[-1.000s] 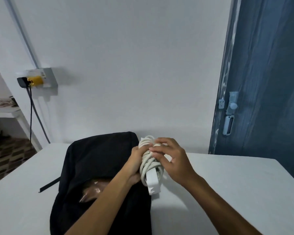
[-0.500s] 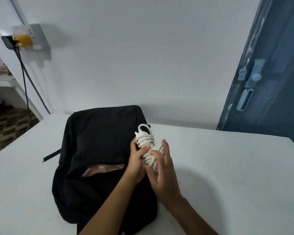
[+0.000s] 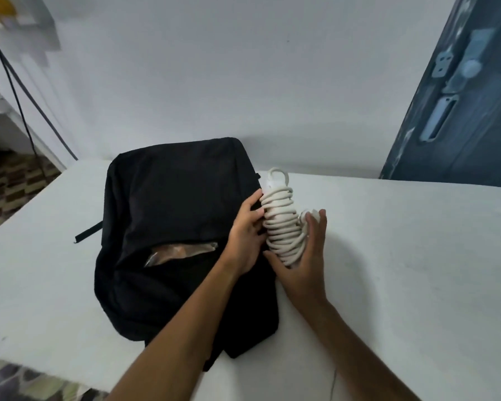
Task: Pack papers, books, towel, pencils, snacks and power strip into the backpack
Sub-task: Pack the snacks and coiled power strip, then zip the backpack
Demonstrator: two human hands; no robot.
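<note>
A black backpack [image 3: 168, 215] lies flat on the white table [image 3: 402, 270]. Its front pocket gapes, showing a shiny brown snack wrapper [image 3: 180, 251]. Just right of the pack is the white power strip [image 3: 281, 224], its cord wound tightly around it in many coils. My left hand [image 3: 246, 235] presses against the strip's left side. My right hand [image 3: 304, 256] cups it from the right and below, fingers extended along the coils. Both hands hold it together, at the backpack's right edge.
A white wall rises behind the table. A blue door [image 3: 463, 105] with a lock stands at the right. At the upper left a wall socket [image 3: 21, 21] has dark cables hanging down. A black strap [image 3: 88, 235] sticks out left of the pack.
The hands have lowered the wound power strip from above the pack to its right edge near the table. My right hand shifted from gripping over the top to cupping the side.
</note>
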